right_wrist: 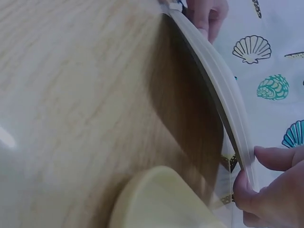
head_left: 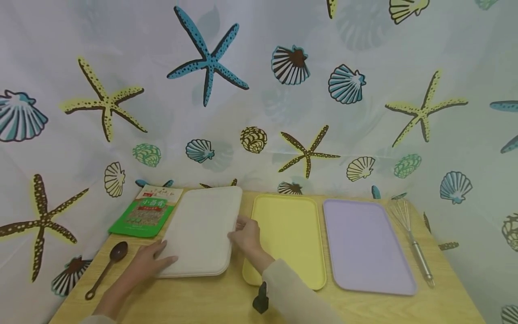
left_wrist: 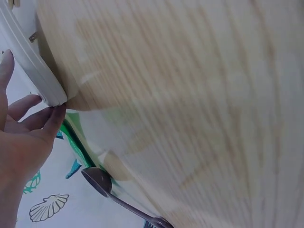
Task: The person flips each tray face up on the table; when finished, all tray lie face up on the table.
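White stacked trays (head_left: 198,229), with layered rims showing, lie at the left of the table in the head view. My left hand (head_left: 146,262) holds their near left corner, thumb over the top and fingers at the underside in the left wrist view. On the right side, my right hand (head_left: 247,236) pinches the edge between thumb and fingers. A shadowed gap shows beneath the trays (right_wrist: 223,90) in the right wrist view, so that side is raised off the wood. Beside the right hand lies a yellow tray (head_left: 287,243).
A purple tray (head_left: 366,247) and a whisk (head_left: 417,249) lie at the right. Left of the white trays are a green seasoning packet (head_left: 147,211) and a dark brown spoon (head_left: 117,252). A shell-print curtain (head_left: 259,108) stands behind the wooden table (head_left: 194,301).
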A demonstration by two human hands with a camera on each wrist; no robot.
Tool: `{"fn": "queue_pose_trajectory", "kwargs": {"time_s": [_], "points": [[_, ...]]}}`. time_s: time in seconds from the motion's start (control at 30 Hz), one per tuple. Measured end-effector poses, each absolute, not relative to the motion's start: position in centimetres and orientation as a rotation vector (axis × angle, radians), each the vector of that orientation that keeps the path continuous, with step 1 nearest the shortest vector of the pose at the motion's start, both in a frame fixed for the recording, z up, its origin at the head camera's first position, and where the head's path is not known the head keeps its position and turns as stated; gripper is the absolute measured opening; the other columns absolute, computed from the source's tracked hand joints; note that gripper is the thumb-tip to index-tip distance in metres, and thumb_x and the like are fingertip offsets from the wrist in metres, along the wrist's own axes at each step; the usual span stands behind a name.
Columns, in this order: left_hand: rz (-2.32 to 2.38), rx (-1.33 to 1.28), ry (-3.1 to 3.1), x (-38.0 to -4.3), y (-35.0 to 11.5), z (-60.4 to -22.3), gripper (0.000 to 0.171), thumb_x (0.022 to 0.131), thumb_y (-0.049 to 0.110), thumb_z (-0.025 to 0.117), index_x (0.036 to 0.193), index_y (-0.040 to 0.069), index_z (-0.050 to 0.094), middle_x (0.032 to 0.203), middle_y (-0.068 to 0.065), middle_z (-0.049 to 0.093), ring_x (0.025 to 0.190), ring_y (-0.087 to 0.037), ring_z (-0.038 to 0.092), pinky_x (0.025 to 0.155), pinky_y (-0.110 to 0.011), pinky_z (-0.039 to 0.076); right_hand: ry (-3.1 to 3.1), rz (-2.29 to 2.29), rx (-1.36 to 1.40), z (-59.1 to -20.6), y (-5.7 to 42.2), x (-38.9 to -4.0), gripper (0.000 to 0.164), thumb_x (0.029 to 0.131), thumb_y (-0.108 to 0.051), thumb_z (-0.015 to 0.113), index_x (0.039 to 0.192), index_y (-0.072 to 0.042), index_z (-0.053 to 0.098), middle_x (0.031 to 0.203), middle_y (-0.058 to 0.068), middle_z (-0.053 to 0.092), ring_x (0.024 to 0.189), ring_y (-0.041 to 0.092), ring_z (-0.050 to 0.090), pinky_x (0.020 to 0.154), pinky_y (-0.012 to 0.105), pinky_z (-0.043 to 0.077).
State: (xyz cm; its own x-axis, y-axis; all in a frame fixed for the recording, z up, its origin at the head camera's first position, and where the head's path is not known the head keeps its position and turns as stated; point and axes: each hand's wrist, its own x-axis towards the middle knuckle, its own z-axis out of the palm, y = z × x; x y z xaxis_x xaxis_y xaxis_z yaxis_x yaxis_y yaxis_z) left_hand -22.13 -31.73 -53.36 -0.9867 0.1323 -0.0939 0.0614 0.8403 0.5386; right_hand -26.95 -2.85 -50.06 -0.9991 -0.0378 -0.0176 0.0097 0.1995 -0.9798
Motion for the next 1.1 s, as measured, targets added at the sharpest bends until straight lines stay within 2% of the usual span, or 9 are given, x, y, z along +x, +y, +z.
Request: {"fn": "queue_pose_trajectory", "kwargs": {"time_s": [0.4,0.7,0.8,1.0,1.1], "points": [[0.967,0.212,2.732,-21.0,-31.8,-52.6,0.094,0.083,0.046,0.072,0.142,-0.014,0.030,0.147,-0.041,0.018,0.130,-0.062,0.017,0.103,-0.071,0.022,2.238,-1.903,-0.075,-49.2,-1.4,-28.3,0.065,0.075,0.004,0.077,0.134,0.008,0.050,0.113,0.019,0.061,0.097,0.023,0.065,0.082,0.029,0.056],[0.899,0.388,2.811,-19.9,-31.3,-52.6,0.100,0.072,0.041,0.083,0.141,-0.013,0.034,0.146,-0.042,0.019,0.127,-0.065,0.022,0.100,-0.073,0.026,2.241,-1.876,-0.098,-48.5,-1.1,-28.5,0.066,0.076,0.004,0.076,0.135,0.008,0.049,0.109,0.018,0.063,0.090,0.020,0.066,0.080,0.028,0.056],[0.843,0.428,2.847,-19.7,-30.9,-52.3,0.099,0.071,0.040,0.083,0.140,-0.013,0.036,0.144,-0.043,0.022,0.125,-0.065,0.026,0.097,-0.072,0.031,2.257,-1.849,-0.123,-48.0,-0.9,-28.5,0.065,0.076,0.002,0.076,0.135,0.008,0.048,0.110,0.019,0.064,0.088,0.020,0.066,0.079,0.029,0.056],[0.819,0.400,2.842,-19.2,-30.4,-51.6,0.095,0.072,0.043,0.081,0.139,-0.010,0.040,0.145,-0.040,0.025,0.126,-0.061,0.029,0.098,-0.069,0.032,2.267,-1.846,-0.175,-46.6,-0.4,-28.2,0.060,0.079,0.000,0.074,0.133,0.008,0.051,0.111,0.023,0.063,0.092,0.024,0.064,0.082,0.035,0.056],[0.825,0.362,2.840,-18.7,-30.2,-51.2,0.091,0.074,0.045,0.079,0.139,-0.008,0.043,0.144,-0.038,0.029,0.127,-0.059,0.031,0.099,-0.067,0.034,2.204,-1.895,-0.206,-45.7,-0.3,-28.1,0.057,0.081,0.004,0.069,0.134,0.010,0.049,0.113,0.026,0.059,0.095,0.031,0.064,0.084,0.038,0.056]]}}
